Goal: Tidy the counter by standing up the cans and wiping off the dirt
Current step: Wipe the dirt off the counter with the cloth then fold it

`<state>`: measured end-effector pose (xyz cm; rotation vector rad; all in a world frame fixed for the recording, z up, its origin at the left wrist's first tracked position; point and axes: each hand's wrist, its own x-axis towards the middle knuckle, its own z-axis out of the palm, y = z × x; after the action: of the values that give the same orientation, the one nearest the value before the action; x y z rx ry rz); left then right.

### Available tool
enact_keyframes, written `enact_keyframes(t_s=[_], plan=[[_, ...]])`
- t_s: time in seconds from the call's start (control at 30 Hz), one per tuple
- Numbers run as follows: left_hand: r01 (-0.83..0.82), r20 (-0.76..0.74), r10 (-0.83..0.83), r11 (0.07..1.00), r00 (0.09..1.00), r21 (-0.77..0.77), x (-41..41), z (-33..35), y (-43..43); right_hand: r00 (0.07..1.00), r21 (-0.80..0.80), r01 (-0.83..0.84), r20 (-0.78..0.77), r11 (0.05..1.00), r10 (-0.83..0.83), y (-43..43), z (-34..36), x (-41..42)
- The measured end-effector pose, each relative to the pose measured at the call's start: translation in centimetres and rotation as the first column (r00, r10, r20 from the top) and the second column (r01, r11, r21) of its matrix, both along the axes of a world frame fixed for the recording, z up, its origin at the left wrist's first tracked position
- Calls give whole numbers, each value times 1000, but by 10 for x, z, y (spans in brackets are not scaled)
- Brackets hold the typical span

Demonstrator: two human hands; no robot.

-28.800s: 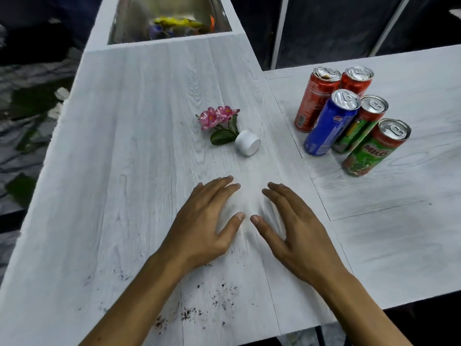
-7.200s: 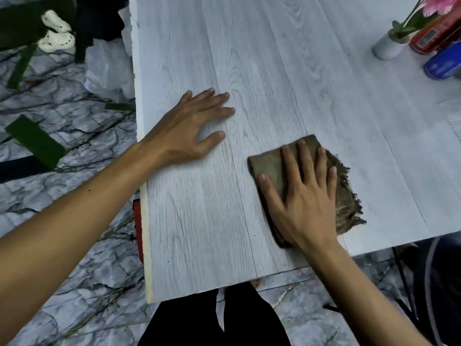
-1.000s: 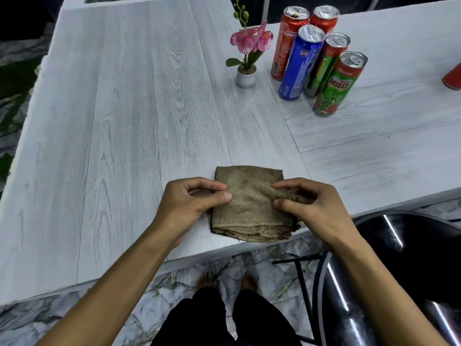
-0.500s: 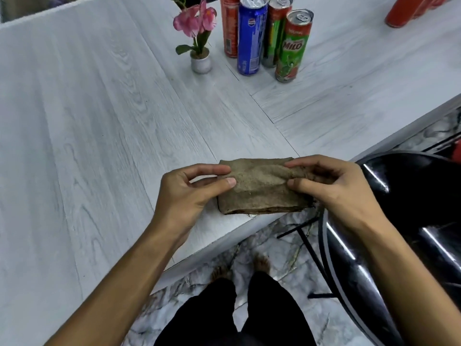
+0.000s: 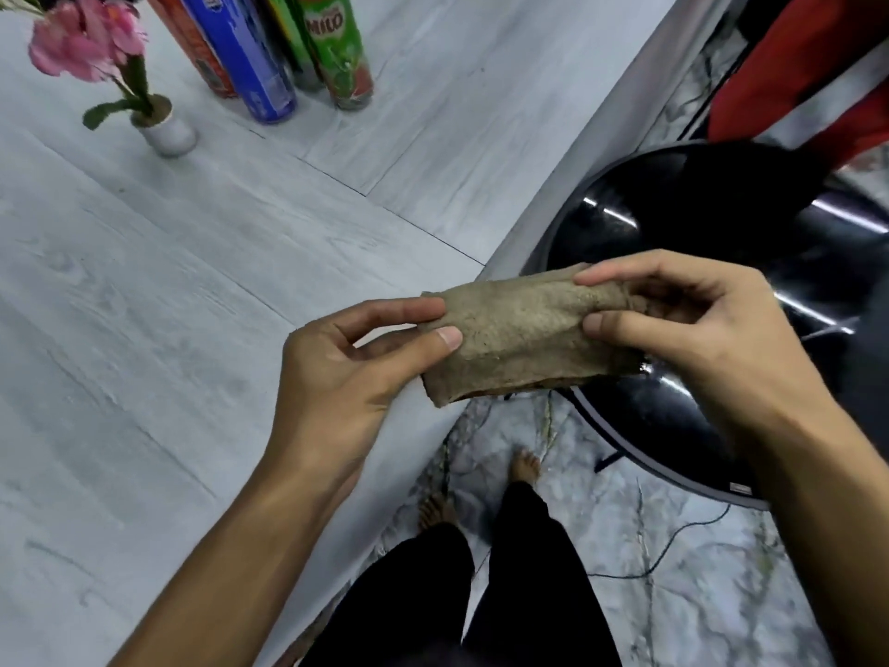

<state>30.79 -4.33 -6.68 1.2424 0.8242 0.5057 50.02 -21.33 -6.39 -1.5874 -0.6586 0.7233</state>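
Now folded cloth (image 5: 519,339) pinched between left hand (image 5: 346,373), right hand (image 5: 692,329), past counter edge (image 5: 567,151).

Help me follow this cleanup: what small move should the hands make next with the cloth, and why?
Probably carry the cloth a little to the right and shake it out over the black tub. Both the left hand and right hand pinch the folded cloth just past the counter edge, partly above the tub, and the cans stand upright.

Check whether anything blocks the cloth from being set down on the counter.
Nothing visible does. Left hand and right hand pinch the cloth in the air at the counter edge; the flower pot and cans stand far back, well off that path.
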Motion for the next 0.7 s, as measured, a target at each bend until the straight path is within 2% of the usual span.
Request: enact_keyframes(t_s=[0.13,0.3,0.7], plan=[[97,-2,-97,994,995,45,30,-3,-15,997,43,76,-13,996,-76,-37,-5,10],[193,23,-195,979,981,59,68,-8,-40,977,26,213,-13,977,-212,-80,-16,26],[374,36,-377,925,926,65,145,-59,-95,915,-40,404,33,914,-403,-158,-71,65]])
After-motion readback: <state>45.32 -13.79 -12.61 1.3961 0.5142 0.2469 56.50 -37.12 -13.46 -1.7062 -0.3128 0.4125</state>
